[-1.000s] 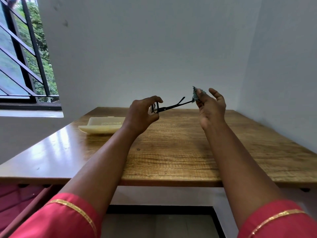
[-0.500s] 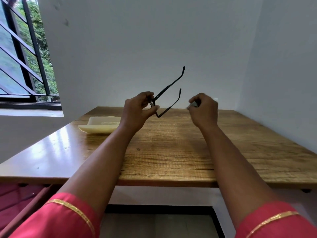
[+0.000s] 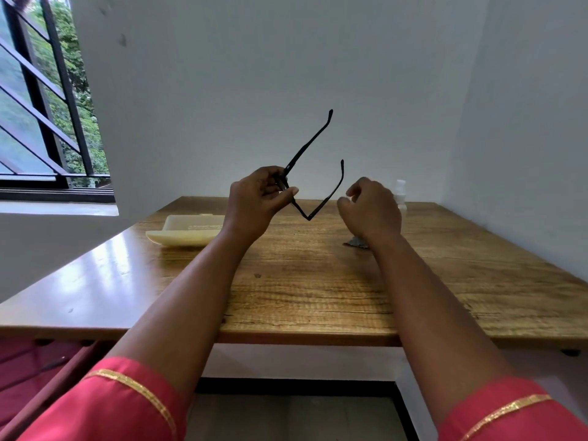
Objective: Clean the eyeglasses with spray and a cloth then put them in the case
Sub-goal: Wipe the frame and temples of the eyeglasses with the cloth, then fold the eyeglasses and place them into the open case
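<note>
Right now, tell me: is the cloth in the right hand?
No, the cloth lies on the table beneath the empty right hand.

Eyeglasses (image 3: pixel 313 173): black thin frame, both temples unfolded and pointing up and to the right; held above the table (image 3: pixel 318 281) at the frame's front end, pinched by the left hand (image 3: pixel 257 202).

Cloth (image 3: pixel 356 242): small grey piece, crumpled, lying on the table right of centre, mostly hidden behind the right wrist.

Spray bottle (image 3: pixel 400 194): small, pale, translucent with a white top, upright near the far right edge of the table, partly hidden behind the right hand (image 3: pixel 370 210).

Case (image 3: pixel 187 230): cream, oblong, hard shell, lying flat on the left part of the table; open or closed cannot be told.
</note>
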